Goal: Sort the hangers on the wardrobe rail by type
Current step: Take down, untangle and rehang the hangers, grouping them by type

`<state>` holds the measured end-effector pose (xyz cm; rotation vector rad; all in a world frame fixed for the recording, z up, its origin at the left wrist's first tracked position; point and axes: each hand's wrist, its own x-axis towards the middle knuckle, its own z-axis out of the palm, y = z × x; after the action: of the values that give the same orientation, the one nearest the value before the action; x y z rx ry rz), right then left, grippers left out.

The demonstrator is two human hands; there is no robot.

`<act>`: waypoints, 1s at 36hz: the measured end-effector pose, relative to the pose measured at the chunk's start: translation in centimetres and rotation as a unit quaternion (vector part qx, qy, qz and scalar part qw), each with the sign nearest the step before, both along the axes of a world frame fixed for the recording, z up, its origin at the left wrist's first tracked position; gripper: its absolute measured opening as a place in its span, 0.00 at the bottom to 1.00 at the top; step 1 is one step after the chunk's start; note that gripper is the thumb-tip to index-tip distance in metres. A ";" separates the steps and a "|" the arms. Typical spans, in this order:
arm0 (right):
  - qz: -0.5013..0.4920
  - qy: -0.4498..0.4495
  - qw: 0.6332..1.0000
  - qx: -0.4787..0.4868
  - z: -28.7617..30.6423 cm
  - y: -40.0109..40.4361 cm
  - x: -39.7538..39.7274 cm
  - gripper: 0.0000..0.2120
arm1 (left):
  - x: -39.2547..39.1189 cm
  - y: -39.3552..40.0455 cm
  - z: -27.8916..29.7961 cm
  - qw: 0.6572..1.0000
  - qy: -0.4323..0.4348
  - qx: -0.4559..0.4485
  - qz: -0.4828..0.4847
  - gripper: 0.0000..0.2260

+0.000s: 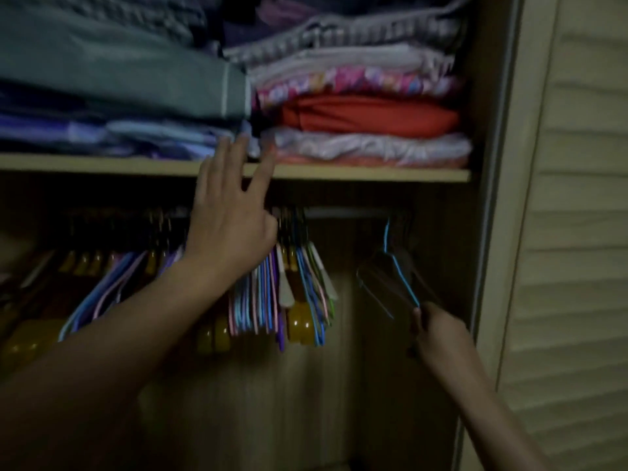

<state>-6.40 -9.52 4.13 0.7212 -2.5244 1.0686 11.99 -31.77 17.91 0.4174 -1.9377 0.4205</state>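
Dim light, pic a bit blurry. Open wardrobe w/ light wood shelf across the upper part. Folded clothes stacked on it: grey-green, purple & blue at left; striped grey, white, pink print, red, pale at right. Below, wood-grain back panel in deep shadow. At right, wardrobe side frame, then cream slatted door w/ horizontal louvres.

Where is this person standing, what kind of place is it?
Most likely at an open wardrobe in a home: folded clothes stacked on a shelf, and below it a rail crowded with empty hangers.
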 end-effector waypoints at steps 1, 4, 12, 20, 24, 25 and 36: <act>0.001 0.006 1.000 0.006 0.2 -0.4 -0.5 0.11 | -0.3 -0.5 0.6 1.000 -0.013 0.001 0.020 0.38; 0.009 0.020 1.000 0.023 1.3 -1.6 -1.7 0.08 | -0.8 -1.6 1.5 0.996 -0.049 0.005 0.080 0.40; -0.014 0.032 0.995 0.097 3.6 -4.9 -4.7 0.21 | -1.0 -1.9 1.0 0.993 -0.033 -0.030 0.105 0.36; -0.077 0.137 0.952 0.264 2.3 -3.4 -6.9 0.27 | -1.3 -1.9 0.8 0.993 -0.032 -0.028 0.108 0.35; -0.088 0.161 0.943 0.277 2.7 -2.8 -7.7 0.27 | -1.6 -1.6 0.7 0.995 -0.019 -0.020 0.099 0.35; -0.089 0.165 0.942 0.278 2.7 -2.7 -7.8 0.28 | -1.6 -1.6 0.7 0.995 -0.018 -0.019 0.099 0.35; 0.036 0.139 0.978 0.152 4.5 -6.4 -2.6 0.13 | -1.8 -1.7 0.6 0.993 -0.023 -0.011 0.119 0.35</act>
<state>-9.04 -15.90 8.59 0.9752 -2.4521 0.5550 10.18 -33.45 18.55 0.6316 -1.9332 0.6104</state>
